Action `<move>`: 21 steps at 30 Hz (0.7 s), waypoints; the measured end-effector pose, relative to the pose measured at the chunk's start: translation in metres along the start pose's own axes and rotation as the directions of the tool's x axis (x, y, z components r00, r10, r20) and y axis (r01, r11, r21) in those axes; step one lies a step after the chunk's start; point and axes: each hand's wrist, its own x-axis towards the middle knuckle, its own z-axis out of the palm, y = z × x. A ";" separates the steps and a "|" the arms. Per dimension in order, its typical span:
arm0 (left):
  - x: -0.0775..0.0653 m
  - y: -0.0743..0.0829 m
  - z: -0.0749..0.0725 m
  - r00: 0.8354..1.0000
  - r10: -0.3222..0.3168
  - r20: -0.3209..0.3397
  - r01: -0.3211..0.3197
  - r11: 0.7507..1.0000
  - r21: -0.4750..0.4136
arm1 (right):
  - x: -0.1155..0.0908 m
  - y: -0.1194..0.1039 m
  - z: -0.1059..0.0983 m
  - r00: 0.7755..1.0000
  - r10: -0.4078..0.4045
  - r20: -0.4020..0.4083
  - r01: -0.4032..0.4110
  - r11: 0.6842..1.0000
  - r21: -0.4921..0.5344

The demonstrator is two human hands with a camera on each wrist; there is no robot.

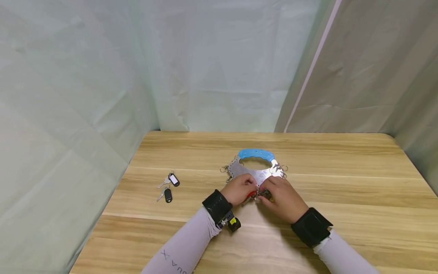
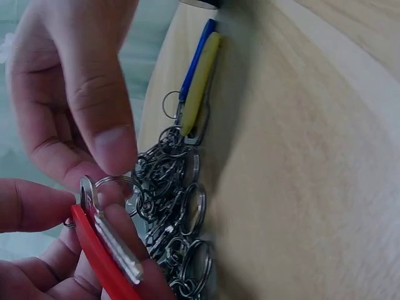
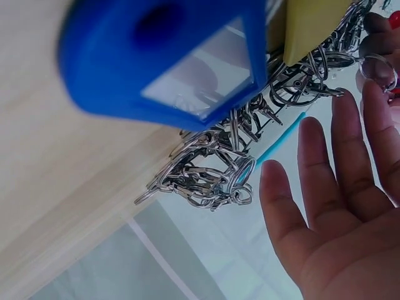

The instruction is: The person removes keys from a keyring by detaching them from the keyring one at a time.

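While two hands meet, wood stretches wide to the right

Though the metal plate (image 1: 260, 174) blocks the way toward the table's (image 1: 342, 160) back edge, room opens at the frame's right. Right of centre, low in the head view, the red key tag (image 2: 100, 256) sits pinched in the left hand (image 1: 239, 189); in the left wrist view its long axis and key (image 2: 117, 249) slant toward lower right. The right hand (image 1: 284, 198) is just beside it; whether it pinches the ring (image 2: 119, 179), I cannot tell.

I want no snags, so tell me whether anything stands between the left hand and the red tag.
Nothing visible does: the left hand holds the red tag. The yellow tag and blue tag are apart from it, past some metal rings.
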 end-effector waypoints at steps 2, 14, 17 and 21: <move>0.000 0.000 -0.001 1.000 0.000 0.005 0.000 1.000 -0.020 | 0.000 0.000 0.000 1.000 -0.005 0.002 0.005 1.000 0.001; -0.001 0.000 0.000 0.999 -0.020 0.038 0.023 0.997 -0.067 | 0.001 -0.001 -0.001 0.998 -0.042 -0.042 0.041 0.999 -0.021; -0.001 0.000 0.000 0.999 -0.010 0.041 0.014 0.996 -0.084 | 0.002 -0.002 -0.001 0.998 -0.039 -0.040 0.039 0.999 -0.018; -0.001 0.000 0.000 0.999 -0.003 0.043 0.008 0.993 -0.116 | 0.002 -0.002 -0.002 0.999 -0.032 -0.025 0.031 0.999 -0.020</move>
